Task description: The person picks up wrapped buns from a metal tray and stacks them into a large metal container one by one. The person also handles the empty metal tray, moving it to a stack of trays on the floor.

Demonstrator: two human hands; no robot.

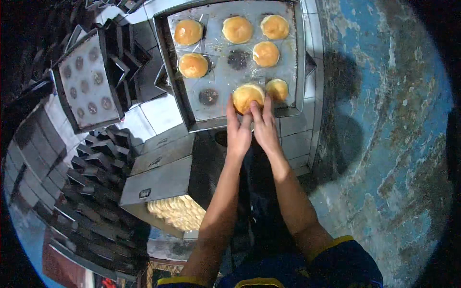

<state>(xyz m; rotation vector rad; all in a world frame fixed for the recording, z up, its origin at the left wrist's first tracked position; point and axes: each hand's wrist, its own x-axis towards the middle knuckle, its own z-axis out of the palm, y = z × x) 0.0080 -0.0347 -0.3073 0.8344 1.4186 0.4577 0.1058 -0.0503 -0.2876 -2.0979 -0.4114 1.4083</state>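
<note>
While 6 other buns sit on the metal tray [301,53], the left hand [238,134] and right hand [265,129] reach together, fingers [231,111] grasping a golden bun [247,96] at the tray's near edge, beside a smaller bun [277,89].

White tiled counter [161,113] running from 12 o'clock down to centre, carrying a large metal baking tray [300,57] at 12 o'clock; on that tray, seven golden buns [237,29] and two dark round marks. At 10 o'clock, a smaller empty tray [86,81] resting on stacked dark pans [122,53]. At 7 o'clock, a metal box [156,185] holding pale buns. Worn blue floor [389,144] at 3 o'clock
</note>
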